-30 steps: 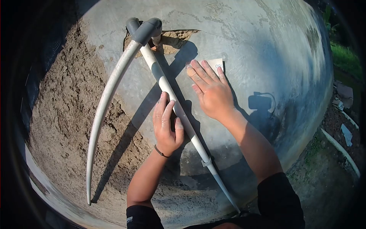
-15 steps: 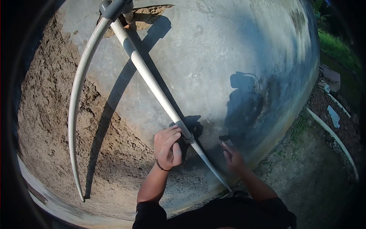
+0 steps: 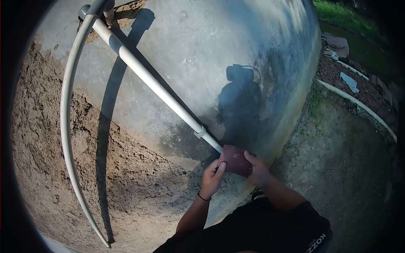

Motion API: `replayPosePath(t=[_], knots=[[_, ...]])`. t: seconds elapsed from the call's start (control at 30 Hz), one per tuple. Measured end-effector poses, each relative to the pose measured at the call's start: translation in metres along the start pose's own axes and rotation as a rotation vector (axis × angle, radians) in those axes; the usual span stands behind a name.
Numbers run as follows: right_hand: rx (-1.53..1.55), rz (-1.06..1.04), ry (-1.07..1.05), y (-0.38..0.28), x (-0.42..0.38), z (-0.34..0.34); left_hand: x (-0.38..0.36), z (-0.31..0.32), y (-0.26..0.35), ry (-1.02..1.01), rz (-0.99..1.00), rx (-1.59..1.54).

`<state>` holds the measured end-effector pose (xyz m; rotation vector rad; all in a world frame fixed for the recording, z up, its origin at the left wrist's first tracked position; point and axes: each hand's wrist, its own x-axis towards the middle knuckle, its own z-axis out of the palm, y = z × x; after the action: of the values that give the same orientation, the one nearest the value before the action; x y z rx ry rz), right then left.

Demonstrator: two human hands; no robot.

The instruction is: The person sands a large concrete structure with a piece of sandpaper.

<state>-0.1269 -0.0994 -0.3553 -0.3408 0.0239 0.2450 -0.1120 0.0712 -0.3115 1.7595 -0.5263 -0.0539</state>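
Note:
A dark reddish-brown sheet, which looks like sandpaper (image 3: pixel 237 161), is stretched between my two hands, with a small pale mark on its upper face. My left hand (image 3: pixel 213 176) pinches its left edge, thumb on top. At the right edge my right hand (image 3: pixel 258 172) grips it the same way. Just behind the sheet runs a straight white pipe (image 3: pixel 156 88), slanting down from the upper left. A collar (image 3: pixel 200 132) sits on this pipe where it becomes narrower; the sheet covers part of the pipe's lower end.
A curved pale pipe (image 3: pixel 66 114) hangs at the left from a grey fitting (image 3: pixel 98 7). Behind is a rounded grey cement wall (image 3: pixel 190 50) with a rough brown patch (image 3: pixel 46 126). On the ground at right lie another pale pipe (image 3: pixel 358 103) and rubble (image 3: pixel 337 44).
My left hand has left the white pipe near its collar and moved right and down to the sheet. My right hand has come up beside it, and the sheet now shows spread out.

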Motion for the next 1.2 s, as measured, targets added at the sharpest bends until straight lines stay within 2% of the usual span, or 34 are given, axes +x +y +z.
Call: replayPosePath(t=[0.03,0.1,0.17,0.2,0.27,0.3,0.37,0.4,0.43,0.5,0.53,0.57,0.6,0.63,0.67,0.7,0.73,0.87,0.93,0.97,1.03,1.07,1.13,1.17,1.2], knots=[[0.001,0.008,-0.010,0.005,-0.005,0.000,-0.005,-0.003,-0.003,-0.062,-0.059,-0.145],[0.005,0.005,-0.001,0.011,-0.017,0.000,-0.012,-0.012,-0.001,-0.090,-0.140,-0.201],[-0.066,-0.018,-0.374,0.010,-0.031,-0.002,-0.017,-0.023,0.006,-0.118,-0.225,-0.266],[-0.070,-0.029,-0.348,0.008,-0.037,-0.005,-0.015,-0.029,0.011,-0.238,-0.233,-0.218],[-0.108,-0.005,-0.587,0.001,-0.054,-0.015,-0.010,-0.035,0.023,-0.441,-0.253,-0.109],[-0.112,-0.012,-0.559,-0.002,-0.065,-0.022,-0.004,-0.032,0.023,-0.461,-0.262,-0.129],[-0.435,-0.005,-0.449,-0.007,-0.084,-0.032,0.007,-0.021,0.023,-0.660,0.419,0.292],[-0.682,-0.050,-0.326,-0.013,-0.095,-0.018,0.005,-0.014,0.029,-0.675,0.357,0.427],[-0.688,-0.046,-0.309,-0.015,-0.100,-0.021,0.005,-0.008,0.026,-0.679,0.357,0.410],[-1.293,0.074,-0.074,-0.026,-0.112,-0.025,0.009,0.006,0.022,-0.720,0.480,0.604],[-1.416,-0.025,-0.030,-0.032,-0.120,-0.016,0.012,0.015,0.023,-0.727,0.488,0.589],[-1.421,-0.029,-0.010,-0.035,-0.124,-0.013,0.015,0.025,0.026,-0.640,0.416,0.433],[-1.226,-0.104,0.077,-0.039,-0.128,-0.011,0.020,0.036,0.028,-0.557,0.344,0.279],[-1.028,-0.181,0.158,-0.043,-0.132,-0.011,0.024,0.048,0.022,-0.573,0.358,0.268],[-1.030,-0.197,0.175,-0.047,-0.134,-0.015,0.025,0.060,0.008,-0.573,0.187,0.067],[-0.976,-0.323,0.258,-0.063,-0.134,-0.023,0.041,0.079,-0.005,-0.588,0.031,-0.131],[-0.914,-0.427,0.323,-0.072,-0.132,-0.028,0.048,0.088,-0.016,-0.753,-0.111,-0.242],[-0.821,-0.331,0.404,-0.105,-0.125,-0.035,0.071,0.128,-0.030,-0.776,-0.149,-0.380],[-0.798,-0.231,0.355,-0.120,-0.120,-0.042,0.087,0.144,-0.011,-0.658,0.017,-0.280],[-0.786,-0.234,0.368,-0.124,-0.119,-0.049,0.096,0.148,-0.015,-0.673,0.009,-0.280],[-0.841,-0.268,0.247,-0.131,-0.114,-0.066,0.117,0.151,-0.025,-0.936,0.028,-0.124],[-0.824,-0.280,0.256,-0.135,-0.116,-0.069,0.121,0.155,-0.027,-0.956,0.023,-0.115],[-0.494,-0.239,0.140,-0.147,-0.124,-0.069,0.129,0.163,-0.025,-0.856,0.033,-0.217],[-0.499,-0.253,0.146,-0.155,-0.125,-0.067,0.135,0.167,-0.025,-0.867,0.043,-0.220],[-0.508,-0.340,-0.035,-0.162,-0.124,-0.065,0.139,0.170,-0.026,-0.777,0.052,-0.276]])
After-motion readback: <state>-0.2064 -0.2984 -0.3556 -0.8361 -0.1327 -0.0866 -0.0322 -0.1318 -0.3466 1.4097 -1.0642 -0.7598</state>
